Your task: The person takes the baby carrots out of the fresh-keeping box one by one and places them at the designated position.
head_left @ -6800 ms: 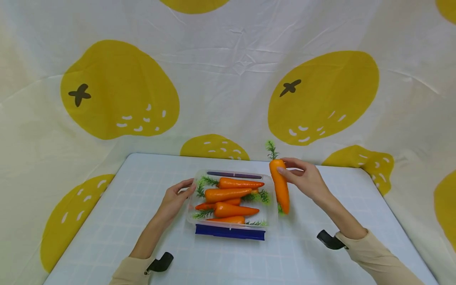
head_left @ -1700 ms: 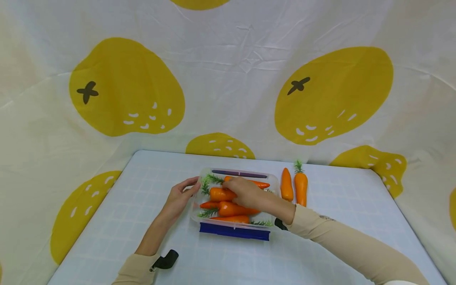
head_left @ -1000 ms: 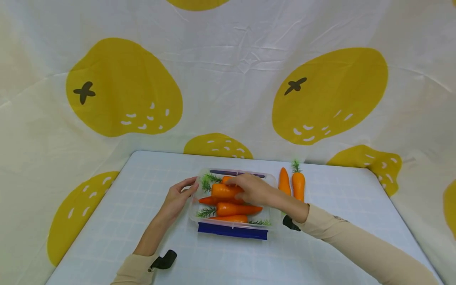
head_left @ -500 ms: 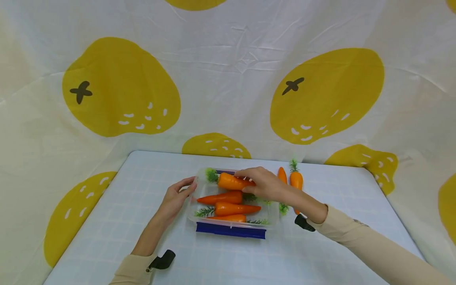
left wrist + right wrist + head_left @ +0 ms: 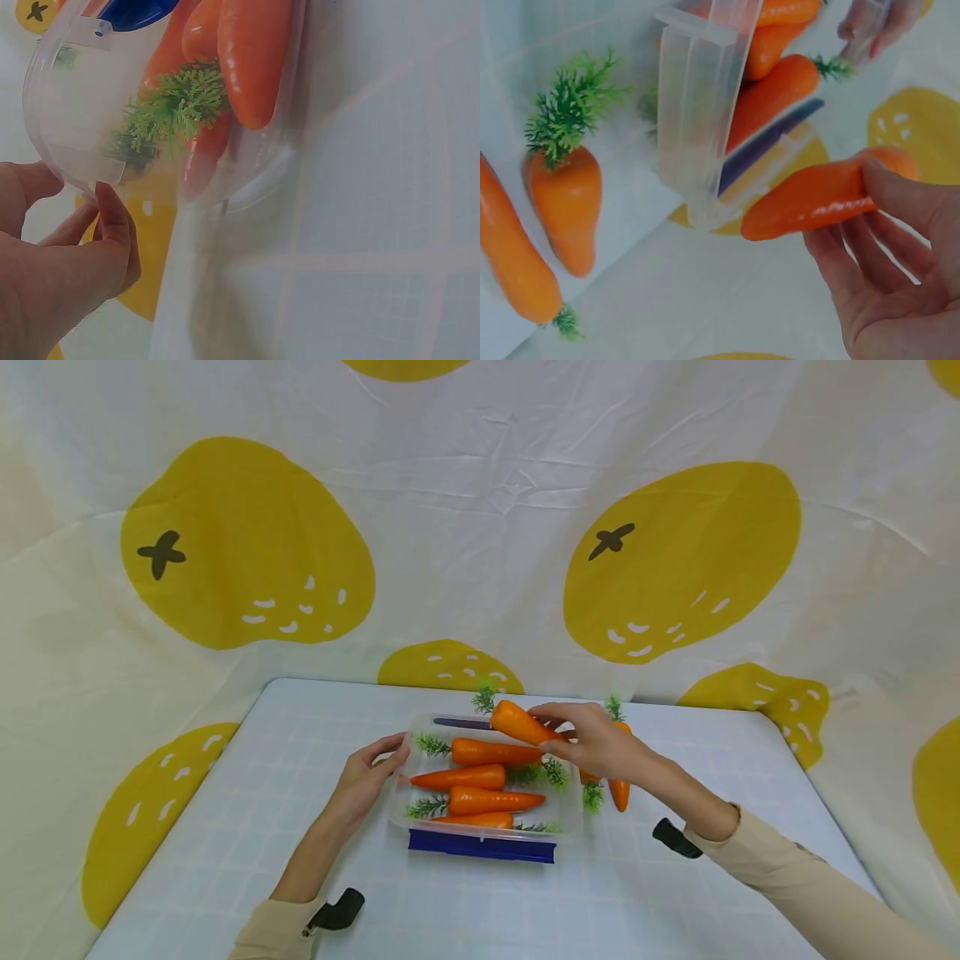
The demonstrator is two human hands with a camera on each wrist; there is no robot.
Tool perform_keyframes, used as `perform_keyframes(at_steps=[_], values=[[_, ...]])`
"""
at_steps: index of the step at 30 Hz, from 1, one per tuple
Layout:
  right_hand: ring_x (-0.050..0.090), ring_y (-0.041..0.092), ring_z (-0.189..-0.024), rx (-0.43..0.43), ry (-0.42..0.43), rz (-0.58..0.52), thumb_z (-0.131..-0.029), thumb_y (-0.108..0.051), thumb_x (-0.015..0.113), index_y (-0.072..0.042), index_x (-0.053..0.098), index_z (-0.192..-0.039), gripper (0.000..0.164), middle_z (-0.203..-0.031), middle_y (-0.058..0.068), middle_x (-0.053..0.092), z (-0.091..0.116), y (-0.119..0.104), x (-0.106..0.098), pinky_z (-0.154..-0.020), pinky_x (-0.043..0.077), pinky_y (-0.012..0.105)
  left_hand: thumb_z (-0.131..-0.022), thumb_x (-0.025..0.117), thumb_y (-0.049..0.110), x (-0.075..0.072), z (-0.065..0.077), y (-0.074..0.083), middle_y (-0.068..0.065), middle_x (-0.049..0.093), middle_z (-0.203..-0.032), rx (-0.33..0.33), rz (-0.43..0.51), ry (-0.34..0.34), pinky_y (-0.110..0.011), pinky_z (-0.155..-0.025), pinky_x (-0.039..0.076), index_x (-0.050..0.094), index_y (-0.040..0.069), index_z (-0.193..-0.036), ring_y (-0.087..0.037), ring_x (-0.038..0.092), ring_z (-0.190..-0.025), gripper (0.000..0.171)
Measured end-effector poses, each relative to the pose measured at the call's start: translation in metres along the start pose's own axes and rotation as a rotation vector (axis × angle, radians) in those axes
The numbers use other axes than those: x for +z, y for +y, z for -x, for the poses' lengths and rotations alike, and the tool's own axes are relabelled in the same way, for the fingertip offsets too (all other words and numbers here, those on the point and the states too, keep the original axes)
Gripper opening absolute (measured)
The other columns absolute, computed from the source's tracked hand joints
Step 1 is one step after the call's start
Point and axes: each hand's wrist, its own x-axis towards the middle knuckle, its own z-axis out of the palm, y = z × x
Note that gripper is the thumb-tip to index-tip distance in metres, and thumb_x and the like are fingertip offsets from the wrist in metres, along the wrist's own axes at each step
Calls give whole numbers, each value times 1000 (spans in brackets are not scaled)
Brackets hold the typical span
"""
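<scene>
A clear plastic container (image 5: 567, 802) with blue latches stands on the table with several orange toy carrots (image 5: 480, 800) lying crosswise in it. My left hand (image 5: 358, 787) holds the container's left rim; in the left wrist view, thumb and fingers pinch the clear edge (image 5: 64, 112). Above the container's far right corner, my right hand (image 5: 603, 745) grips a carrot (image 5: 516, 720) by its narrow end, its green top pointing away to the left. The right wrist view shows that held carrot (image 5: 810, 199) between thumb and fingers, clear of the container.
Right of the container, two carrots lie on the table, partly hidden by my right hand: one carrot (image 5: 566, 202) and another carrot (image 5: 514, 247) pointing the opposite way. A fruit-printed curtain (image 5: 465, 552) hangs behind the table's far edge (image 5: 330, 682).
A carrot has been set down with another right of the container. My right hand then reached in, took hold of another carrot and lifted it up and back. The left hand stays at the rim.
</scene>
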Motion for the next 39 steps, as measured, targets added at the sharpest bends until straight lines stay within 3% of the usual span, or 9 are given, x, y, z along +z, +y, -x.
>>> perform_keyframes(at_steps=[10, 19, 30, 39], values=[[67, 31, -106, 175, 136, 54, -94, -3, 74, 4, 61, -137, 46, -123, 18, 70, 25, 25, -9, -86, 59, 44, -101, 68, 36, -1, 1, 0, -10, 53, -149, 4, 13, -13, -19, -93, 49, 57, 9, -146, -31, 53, -127, 54], [67, 35, -108, 291, 258, 30, -96, -10, 75, 4, 59, -140, 49, -127, 22, 67, 51, 53, -13, -84, 60, 42, -101, 68, 37, -2, 1, -1, -8, 52, -150, 0, 9, -14, -16, -92, 47, 57, 9, -147, -26, 53, -127, 54], [65, 43, -111, 400, 364, 92, -98, -18, 74, 7, 54, -143, 55, -126, 27, 67, 76, 88, -12, -93, 53, 59, -101, 69, 35, -1, 0, -3, -9, 54, -148, 4, 3, -1, -18, -93, 48, 57, 9, -146, -23, 54, -124, 53], [62, 49, -114, 484, 428, 59, -100, -25, 70, 9, 52, -143, 57, -128, 32, 64, 96, 117, -7, -97, 49, 63, -100, 69, 34, 0, -1, -3, -9, 55, -147, 12, 17, -3, -18, -92, 49, 58, 9, -145, -25, 54, -125, 53]])
